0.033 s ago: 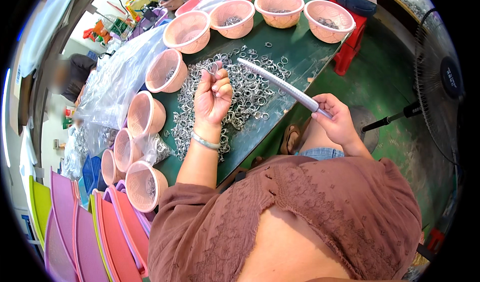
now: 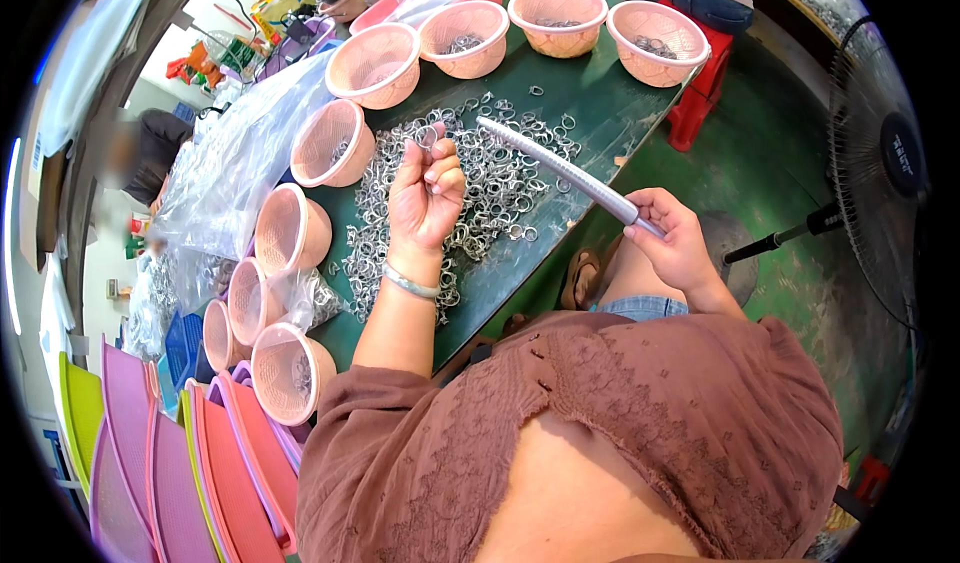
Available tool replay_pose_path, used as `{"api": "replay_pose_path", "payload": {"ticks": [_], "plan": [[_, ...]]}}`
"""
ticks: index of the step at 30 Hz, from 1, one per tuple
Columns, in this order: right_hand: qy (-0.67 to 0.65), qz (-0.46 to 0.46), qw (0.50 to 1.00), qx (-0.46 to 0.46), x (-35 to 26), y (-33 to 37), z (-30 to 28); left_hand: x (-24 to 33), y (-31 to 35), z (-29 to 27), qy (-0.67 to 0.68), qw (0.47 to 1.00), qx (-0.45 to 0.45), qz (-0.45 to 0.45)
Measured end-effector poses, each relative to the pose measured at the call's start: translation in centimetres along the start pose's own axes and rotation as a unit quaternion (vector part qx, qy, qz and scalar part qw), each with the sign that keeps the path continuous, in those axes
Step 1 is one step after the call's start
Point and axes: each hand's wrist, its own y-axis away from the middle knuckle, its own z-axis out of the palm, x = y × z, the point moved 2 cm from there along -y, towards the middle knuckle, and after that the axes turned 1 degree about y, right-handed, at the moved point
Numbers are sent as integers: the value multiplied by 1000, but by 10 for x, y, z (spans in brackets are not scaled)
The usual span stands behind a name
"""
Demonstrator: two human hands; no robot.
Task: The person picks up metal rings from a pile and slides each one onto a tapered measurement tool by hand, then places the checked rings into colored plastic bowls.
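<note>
My left hand (image 2: 430, 188) is raised above the pile, its thumb and fingers pinching a silver ring (image 2: 427, 137). In my right hand (image 2: 668, 233) is a ring mandrel (image 2: 560, 166), a long tapered grey stick with marks along it. I grip it by its thick handle end, and the thin tip points up and left over the table. Ring and mandrel are apart. Under and around my left hand lies a wide heap of loose silver rings (image 2: 505, 188) on the dark green table (image 2: 610, 128).
Pink mesh baskets (image 2: 292, 225) curve along the table's far and left sides, some with rings in them. A clear bag (image 2: 318, 298) of metal pieces sits between baskets. Stacked coloured trays (image 2: 185, 463) stand at lower left. A black fan (image 2: 880, 163) and red stool (image 2: 700, 93) are right.
</note>
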Motion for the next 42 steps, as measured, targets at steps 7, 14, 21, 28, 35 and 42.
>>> {"api": "replay_pose_path", "payload": {"ticks": [7,14,21,28,35,42], "plan": [[-2,16,1000,27,8,4,-13,4,-28,-10,-169,978,119,4],[-28,25,998,47,14,5,-21,48,-136,7,-402,878,257,41],[-3,5,997,72,18,9,-28,48,-200,24,-477,822,308,47],[53,-11,996,68,30,12,-34,-70,-237,46,-499,840,186,-106],[62,-27,995,78,32,13,-29,-116,-271,56,-490,856,82,-145],[3,7,995,97,36,18,-35,-73,-213,50,-722,687,-15,-81]]}}
